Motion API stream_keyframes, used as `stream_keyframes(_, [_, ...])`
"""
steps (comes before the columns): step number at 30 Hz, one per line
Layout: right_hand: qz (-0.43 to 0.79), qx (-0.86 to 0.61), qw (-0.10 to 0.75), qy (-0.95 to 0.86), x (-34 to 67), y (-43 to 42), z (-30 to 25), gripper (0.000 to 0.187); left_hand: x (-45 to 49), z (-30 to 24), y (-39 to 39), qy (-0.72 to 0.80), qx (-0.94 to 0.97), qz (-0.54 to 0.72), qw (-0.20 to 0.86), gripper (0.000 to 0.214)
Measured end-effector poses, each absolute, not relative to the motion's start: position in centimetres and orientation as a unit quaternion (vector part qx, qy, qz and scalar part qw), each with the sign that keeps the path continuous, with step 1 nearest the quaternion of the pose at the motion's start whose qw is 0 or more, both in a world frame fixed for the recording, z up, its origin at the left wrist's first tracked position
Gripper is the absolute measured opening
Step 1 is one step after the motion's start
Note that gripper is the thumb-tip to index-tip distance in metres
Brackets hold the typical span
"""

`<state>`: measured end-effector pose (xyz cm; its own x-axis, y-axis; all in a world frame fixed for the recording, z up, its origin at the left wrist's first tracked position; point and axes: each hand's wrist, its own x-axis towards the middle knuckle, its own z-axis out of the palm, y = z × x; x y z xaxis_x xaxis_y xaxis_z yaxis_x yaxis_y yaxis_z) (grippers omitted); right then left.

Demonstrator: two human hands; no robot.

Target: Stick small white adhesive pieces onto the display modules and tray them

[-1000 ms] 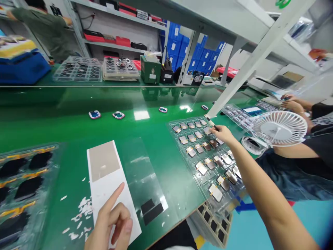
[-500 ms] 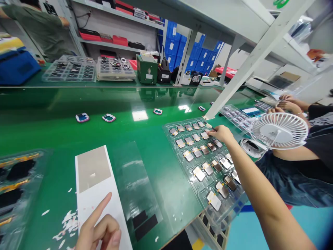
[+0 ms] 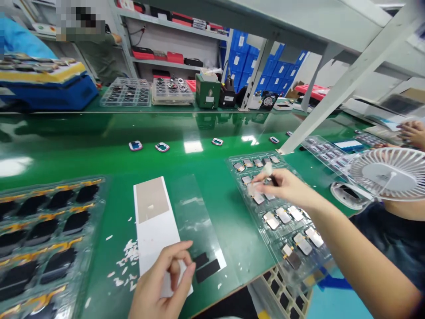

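My left hand hovers over a white card strip with a beige upper section. It is empty, its thumb and index finger apart. Beside the strip lies a clear film sheet with dark patches at its lower end. My right hand is closed around a slim dark-handled tool with a pale tip, above a clear plastic tray. The tray carries rows of metal-backed rectangular parts. A blurred part shows at my right fingertips; I cannot tell whether they grip it.
At left, another clear tray holds black screens with orange flex cables. White scraps lie beside the strip. Several small frames line the back. A slanted post and a white fan stand right, near a person's hands.
The view has swung left, bringing more of the black-screen tray in. My left index finger, earlier pointing, is now bent towards the thumb. My right hand has come nearer over its tray.
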<state>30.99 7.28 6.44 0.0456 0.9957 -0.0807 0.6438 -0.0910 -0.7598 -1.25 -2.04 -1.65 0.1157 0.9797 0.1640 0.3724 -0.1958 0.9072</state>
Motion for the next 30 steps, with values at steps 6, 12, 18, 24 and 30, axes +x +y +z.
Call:
stream_keyframes(6, [0.58,-0.429,0.21,-0.66,19.5,4.1,6.7,0.01,-1.0,-0.2,-1.2,0.491,0.689,0.359,0.395,0.022])
stream_keyframes(12, [0.531,-0.428,0.264,-0.681,17.6,3.1,6.2,0.025,-1.9,-0.3,-1.5,0.478,0.7,0.344,0.404,0.014])
stream_keyframes(18, [0.34,-0.527,0.455,-0.633,19.0,-0.8,1.4,0.035,-2.4,-1.6,-2.2,0.388,0.78,0.33,0.364,0.007])
stream_keyframes(24, [0.399,-0.51,0.492,-0.582,18.4,-2.7,-2.7,0.009,-1.9,-1.9,-1.9,0.333,0.871,0.268,0.243,0.008])
stream_keyframes(30, [0.383,-0.53,0.49,-0.576,18.3,-3.0,-3.1,0.006,-1.8,-1.9,-2.0,0.34,0.884,0.213,0.241,0.011])
